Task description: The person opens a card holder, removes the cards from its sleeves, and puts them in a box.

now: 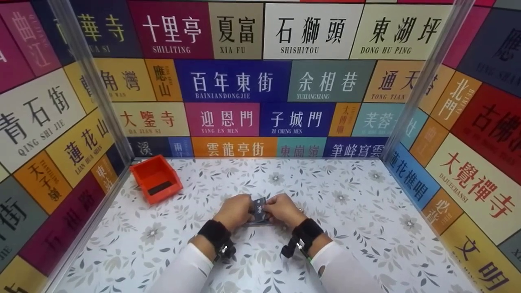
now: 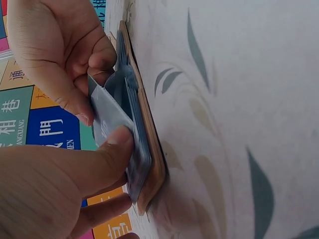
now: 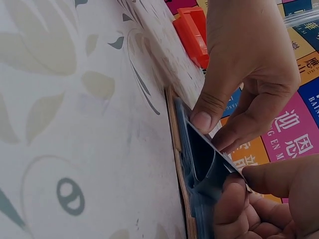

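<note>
A dark card (image 1: 259, 209) lies between my hands, over a thin card holder with a brown cover (image 2: 155, 172) and a stack of clear plastic sleeves (image 3: 185, 149). My left hand (image 1: 236, 208) pinches the near sleeve and card edge, its thumb flat on top and its fingers beneath. Opposite it, my right hand (image 1: 283, 208) grips the card's other end between thumb and curled fingers. That end is lifted, and the sleeve bulges open below it in the right wrist view. The brown cover rests on the table. Fingers hide part of the card.
An orange-red open bin (image 1: 156, 179) with a black label stands at the back left of the table. The tabletop (image 1: 325, 244) has a leaf and flower print. Panels with printed place names (image 1: 234, 81) wall in the back and both sides.
</note>
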A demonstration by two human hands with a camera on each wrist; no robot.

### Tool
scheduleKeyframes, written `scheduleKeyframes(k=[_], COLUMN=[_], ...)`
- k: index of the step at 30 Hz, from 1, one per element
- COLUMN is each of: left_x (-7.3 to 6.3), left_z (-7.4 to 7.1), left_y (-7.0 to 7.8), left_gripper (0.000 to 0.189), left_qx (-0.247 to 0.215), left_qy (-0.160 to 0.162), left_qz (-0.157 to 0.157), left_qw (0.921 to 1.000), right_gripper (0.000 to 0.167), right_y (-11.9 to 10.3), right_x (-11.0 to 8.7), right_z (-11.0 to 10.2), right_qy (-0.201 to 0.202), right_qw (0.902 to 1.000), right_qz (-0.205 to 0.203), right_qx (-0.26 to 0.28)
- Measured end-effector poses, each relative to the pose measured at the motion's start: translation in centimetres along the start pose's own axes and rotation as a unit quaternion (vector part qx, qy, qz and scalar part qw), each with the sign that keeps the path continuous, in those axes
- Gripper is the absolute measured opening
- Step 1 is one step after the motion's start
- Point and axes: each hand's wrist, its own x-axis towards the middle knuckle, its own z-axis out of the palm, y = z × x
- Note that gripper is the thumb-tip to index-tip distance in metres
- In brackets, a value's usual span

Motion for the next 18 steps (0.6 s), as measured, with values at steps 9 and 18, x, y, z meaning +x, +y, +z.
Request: scheduleKeyframes(k=[9, 18], left_x=[0.06, -0.09], left_z=[-0.08, -0.28], left_y=[-0.16, 0.02], left_gripper=[0.012, 0.012], left_qx=[0.0, 0.001], left_qy=[0.016, 0.014], left_qz=[0.017, 0.023], left_qw=[0.9997, 0.9996], right_gripper=[0.007, 0.009], right_y=[-0.05, 0.1], right_x=[0.07, -0.05], right_z=[-0.34, -0.36], right_qy=[0.005, 0.005], right_qw=[0.9992, 0.9994], right_qz=[-0.008, -0.018], right_qx=[0.038, 0.029])
